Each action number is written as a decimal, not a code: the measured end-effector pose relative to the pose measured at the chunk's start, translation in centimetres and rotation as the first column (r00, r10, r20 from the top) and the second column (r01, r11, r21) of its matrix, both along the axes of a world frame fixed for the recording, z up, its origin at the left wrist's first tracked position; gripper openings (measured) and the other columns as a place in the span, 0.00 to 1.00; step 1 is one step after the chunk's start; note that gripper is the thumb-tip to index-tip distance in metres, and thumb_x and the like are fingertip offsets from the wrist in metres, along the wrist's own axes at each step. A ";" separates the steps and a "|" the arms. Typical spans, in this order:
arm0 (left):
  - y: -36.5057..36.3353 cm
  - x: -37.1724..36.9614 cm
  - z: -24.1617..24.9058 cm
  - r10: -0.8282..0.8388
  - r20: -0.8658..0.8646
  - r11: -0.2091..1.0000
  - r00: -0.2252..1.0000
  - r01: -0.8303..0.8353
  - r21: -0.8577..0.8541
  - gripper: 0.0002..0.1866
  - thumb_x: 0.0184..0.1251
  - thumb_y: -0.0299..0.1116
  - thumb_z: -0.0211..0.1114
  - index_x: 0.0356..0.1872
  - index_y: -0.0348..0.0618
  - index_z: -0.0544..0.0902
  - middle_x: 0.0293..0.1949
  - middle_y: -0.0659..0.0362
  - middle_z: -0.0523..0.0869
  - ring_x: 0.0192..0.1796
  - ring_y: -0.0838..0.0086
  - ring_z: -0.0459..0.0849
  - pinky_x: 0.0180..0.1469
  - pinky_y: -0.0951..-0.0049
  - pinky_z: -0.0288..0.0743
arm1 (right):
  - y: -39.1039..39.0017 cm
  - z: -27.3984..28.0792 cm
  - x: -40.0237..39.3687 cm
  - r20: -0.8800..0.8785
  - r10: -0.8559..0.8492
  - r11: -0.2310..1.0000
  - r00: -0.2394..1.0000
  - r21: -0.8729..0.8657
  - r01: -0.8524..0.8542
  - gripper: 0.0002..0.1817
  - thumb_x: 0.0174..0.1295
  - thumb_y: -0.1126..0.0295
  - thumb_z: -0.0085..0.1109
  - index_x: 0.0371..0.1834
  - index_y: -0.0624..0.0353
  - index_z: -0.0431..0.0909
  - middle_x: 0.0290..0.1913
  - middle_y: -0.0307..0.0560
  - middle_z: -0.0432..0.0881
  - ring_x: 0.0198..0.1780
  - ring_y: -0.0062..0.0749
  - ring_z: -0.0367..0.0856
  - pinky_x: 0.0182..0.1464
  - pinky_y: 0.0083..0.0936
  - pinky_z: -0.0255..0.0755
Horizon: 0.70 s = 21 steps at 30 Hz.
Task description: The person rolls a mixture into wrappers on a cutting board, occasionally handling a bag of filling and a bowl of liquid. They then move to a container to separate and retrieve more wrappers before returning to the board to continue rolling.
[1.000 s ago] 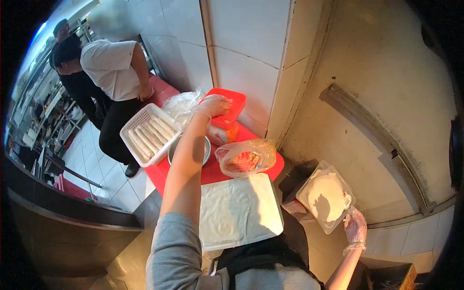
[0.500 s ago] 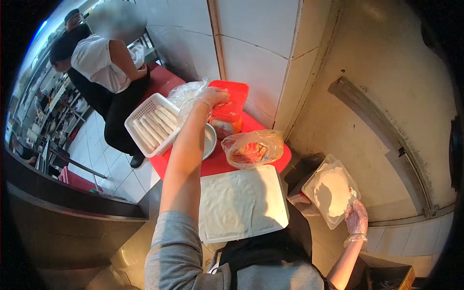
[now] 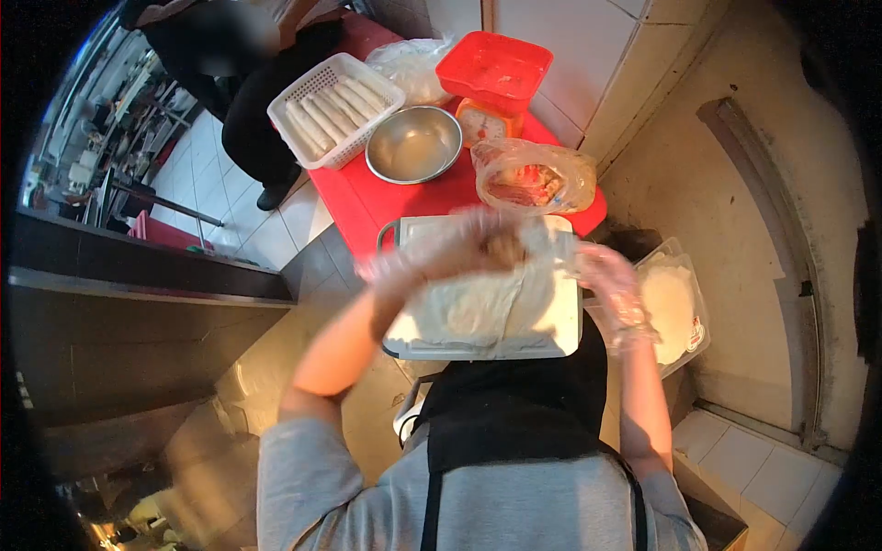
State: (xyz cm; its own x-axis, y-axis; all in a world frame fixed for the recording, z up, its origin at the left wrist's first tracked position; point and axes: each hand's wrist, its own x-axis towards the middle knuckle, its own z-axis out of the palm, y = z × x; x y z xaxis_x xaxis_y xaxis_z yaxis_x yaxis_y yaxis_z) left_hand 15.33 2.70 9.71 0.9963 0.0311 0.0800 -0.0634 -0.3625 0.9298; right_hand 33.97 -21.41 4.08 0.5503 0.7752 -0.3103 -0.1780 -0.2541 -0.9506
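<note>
A white board lies in front of me with a thin, pale sheet of dough spread on it. Over its upper part is my left hand in a clear glove, smeared by motion; its fingers and anything in them cannot be made out. My right hand, also gloved, is at the board's right edge, its fingers bent toward the left hand and partly blurred. Just beyond the board lies an open plastic bag of reddish-orange food. A tub of white powder stands right of my right hand.
On the red table are a white basket of pale rolls, a steel bowl, a crumpled clear bag and a red container on an orange scale. A person in dark trousers is at the upper left.
My left hand has come back from the red container to over the board. My right hand has moved from the powder tub to the board's edge. The view has shifted, showing the bowl fully.
</note>
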 end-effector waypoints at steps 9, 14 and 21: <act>-7.2 -6.2 -10.0 0.539 0.134 0.821 0.832 -0.554 0.136 0.22 0.52 0.28 0.79 0.51 0.44 0.86 0.52 0.52 0.86 0.57 0.59 0.82 0.60 0.63 0.75 | 6.0 -4.4 -6.4 0.734 0.383 0.799 0.561 0.042 -0.600 0.29 0.59 0.63 0.70 0.63 0.62 0.76 0.61 0.60 0.80 0.64 0.52 0.77 0.68 0.40 0.69; -7.2 -7.1 -11.2 0.502 0.033 0.846 0.864 -0.498 0.192 0.23 0.53 0.27 0.79 0.53 0.44 0.85 0.48 0.51 0.86 0.50 0.61 0.85 0.52 0.66 0.80 | 5.4 -8.0 -7.2 0.780 0.326 0.793 0.534 0.081 -0.603 0.23 0.57 0.72 0.67 0.57 0.63 0.80 0.50 0.57 0.84 0.52 0.55 0.81 0.57 0.43 0.74; -5.4 -9.5 -11.9 0.493 -0.046 0.864 0.869 -0.496 -0.084 0.15 0.57 0.27 0.77 0.47 0.40 0.88 0.51 0.51 0.87 0.44 0.70 0.86 0.47 0.69 0.80 | 5.0 -6.0 -8.2 0.785 0.279 0.848 0.553 0.069 -0.525 0.18 0.56 0.72 0.66 0.51 0.61 0.83 0.45 0.55 0.85 0.49 0.53 0.82 0.54 0.41 0.75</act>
